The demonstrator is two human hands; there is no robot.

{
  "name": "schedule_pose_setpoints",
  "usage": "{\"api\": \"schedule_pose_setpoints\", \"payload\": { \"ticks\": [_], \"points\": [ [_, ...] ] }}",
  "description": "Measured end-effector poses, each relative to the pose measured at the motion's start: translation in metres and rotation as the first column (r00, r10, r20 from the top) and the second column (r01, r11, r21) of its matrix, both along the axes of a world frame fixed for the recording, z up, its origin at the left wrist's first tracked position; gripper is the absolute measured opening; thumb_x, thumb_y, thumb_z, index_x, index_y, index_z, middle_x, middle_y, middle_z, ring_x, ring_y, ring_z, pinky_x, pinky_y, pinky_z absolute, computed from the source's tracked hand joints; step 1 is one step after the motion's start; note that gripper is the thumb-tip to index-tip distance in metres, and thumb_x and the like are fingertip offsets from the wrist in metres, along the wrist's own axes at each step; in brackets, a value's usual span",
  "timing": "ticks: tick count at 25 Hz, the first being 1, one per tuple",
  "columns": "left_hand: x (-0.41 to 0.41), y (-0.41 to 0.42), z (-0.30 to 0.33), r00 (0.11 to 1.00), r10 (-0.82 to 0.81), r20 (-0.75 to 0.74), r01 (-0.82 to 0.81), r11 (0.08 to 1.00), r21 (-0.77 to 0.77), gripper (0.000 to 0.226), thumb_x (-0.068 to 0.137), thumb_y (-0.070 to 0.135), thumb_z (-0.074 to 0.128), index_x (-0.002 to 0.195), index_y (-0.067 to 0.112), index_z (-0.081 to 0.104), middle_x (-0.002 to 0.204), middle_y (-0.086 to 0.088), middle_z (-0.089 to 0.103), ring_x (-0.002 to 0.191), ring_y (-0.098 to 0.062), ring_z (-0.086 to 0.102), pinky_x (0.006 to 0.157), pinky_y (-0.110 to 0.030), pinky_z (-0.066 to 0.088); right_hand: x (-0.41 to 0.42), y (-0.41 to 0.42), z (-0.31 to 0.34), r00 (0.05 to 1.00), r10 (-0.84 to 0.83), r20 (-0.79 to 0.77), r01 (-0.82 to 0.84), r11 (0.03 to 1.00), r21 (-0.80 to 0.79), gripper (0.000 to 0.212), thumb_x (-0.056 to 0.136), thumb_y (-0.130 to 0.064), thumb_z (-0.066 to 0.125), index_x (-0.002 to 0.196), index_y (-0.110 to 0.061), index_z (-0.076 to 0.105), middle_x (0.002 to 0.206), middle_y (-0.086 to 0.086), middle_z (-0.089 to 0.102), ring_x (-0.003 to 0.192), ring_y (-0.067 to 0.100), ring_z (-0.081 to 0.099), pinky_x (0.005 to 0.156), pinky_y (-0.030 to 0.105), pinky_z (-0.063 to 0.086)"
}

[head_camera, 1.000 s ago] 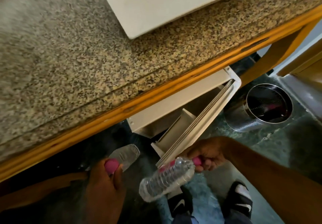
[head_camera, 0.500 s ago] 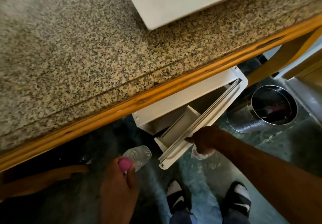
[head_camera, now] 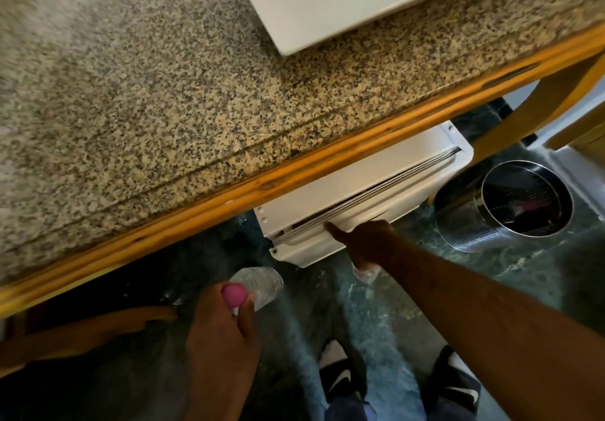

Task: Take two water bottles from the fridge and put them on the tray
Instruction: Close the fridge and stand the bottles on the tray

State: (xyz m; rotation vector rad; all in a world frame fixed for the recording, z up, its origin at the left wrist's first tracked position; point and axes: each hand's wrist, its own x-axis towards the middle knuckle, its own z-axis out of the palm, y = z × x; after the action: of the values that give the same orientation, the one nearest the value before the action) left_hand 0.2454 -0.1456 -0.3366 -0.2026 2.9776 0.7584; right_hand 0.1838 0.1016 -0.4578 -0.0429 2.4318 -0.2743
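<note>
Bottles are both in hand below the counter edge: the first bottle (head_camera: pixel 260 286) hangs cap-up from the left hand (head_camera: pixel 222 345), fingers pinched round its pink cap; the second bottle (head_camera: pixel 366 271) shows only as a sliver under the right hand (head_camera: pixel 365 240), whose grip cannot be made out. That hand's index finger is pressed on the nearly shut fridge door (head_camera: pixel 370 211). The tray (head_camera: pixel 327 4) lies up and ahead on the granite counter (head_camera: pixel 147 109), well apart; judged nearer the right hand.
</note>
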Motion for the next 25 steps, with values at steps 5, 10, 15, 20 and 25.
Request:
{"api": "schedule_pose_setpoints", "payload": {
  "ticks": [5, 10, 15, 20, 25],
  "points": [
    [-0.011, 0.016, -0.005, 0.997, -0.073, -0.022, 0.074, 0.996, 0.039, 0.022, 0.084, 0.018, 0.065, 0.101, 0.010, 0.054, 0.094, -0.013, 0.062, 0.078, -0.028, 0.056, 0.071, -0.032, 0.040, -0.012, 0.000, 0.011, 0.995, 0.074, 0.073, -0.079, 0.995, 0.066, 0.068, 0.093, -0.048, 0.050, 0.150, -0.024, 0.021, 0.131, 0.018, 0.057, 0.113, 0.028, 0.058, 0.084, 0.017, 0.048],
    [-0.012, 0.036, 0.018, 0.990, -0.135, -0.036, 0.137, 0.989, 0.048, 0.019, 0.085, 0.020, 0.065, 0.098, 0.016, 0.053, 0.091, -0.011, 0.064, 0.080, -0.031, 0.060, 0.067, -0.032, 0.042, 0.004, 0.007, 0.076, 0.988, 0.157, 0.009, -0.157, 0.979, 0.128, 0.051, 0.076, -0.032, 0.071, 0.122, -0.014, 0.057, 0.117, 0.010, 0.066, 0.107, 0.030, 0.062, 0.090, 0.042, 0.051],
    [0.002, 0.071, 0.123, 0.980, -0.165, -0.114, 0.176, 0.980, 0.090, 0.021, 0.082, 0.026, 0.067, 0.091, 0.023, 0.048, 0.084, 0.000, 0.059, 0.081, -0.030, 0.061, 0.066, -0.029, 0.036, 0.039, 0.042, 0.229, 0.948, 0.110, -0.298, -0.107, 0.994, 0.028, 0.033, 0.074, -0.028, 0.069, 0.102, -0.013, 0.063, 0.108, 0.012, 0.066, 0.100, 0.031, 0.064, 0.082, 0.036, 0.051],
    [0.003, 0.112, 0.249, 0.960, -0.182, -0.210, 0.206, 0.974, 0.096, 0.022, 0.084, 0.033, 0.065, 0.094, 0.022, 0.050, 0.081, 0.003, 0.056, 0.083, -0.028, 0.062, 0.064, -0.028, 0.033, 0.053, 0.076, 0.396, 0.826, 0.194, -0.529, -0.217, 0.976, 0.020, 0.020, 0.085, -0.023, 0.058, 0.103, -0.015, 0.057, 0.111, 0.012, 0.063, 0.103, 0.034, 0.062, 0.082, 0.040, 0.051],
    [-0.020, 0.152, 0.376, 0.890, -0.223, -0.398, 0.248, 0.969, 0.011, 0.022, 0.085, 0.039, 0.062, 0.088, 0.027, 0.044, 0.079, 0.005, 0.056, 0.075, -0.020, 0.058, 0.061, -0.029, 0.036, 0.039, 0.099, 0.530, 0.673, 0.271, -0.689, -0.256, 0.958, 0.127, 0.019, 0.083, -0.018, 0.063, 0.101, -0.016, 0.057, 0.105, 0.009, 0.065, 0.094, 0.030, 0.066, 0.071, 0.037, 0.051]
  ]
}}
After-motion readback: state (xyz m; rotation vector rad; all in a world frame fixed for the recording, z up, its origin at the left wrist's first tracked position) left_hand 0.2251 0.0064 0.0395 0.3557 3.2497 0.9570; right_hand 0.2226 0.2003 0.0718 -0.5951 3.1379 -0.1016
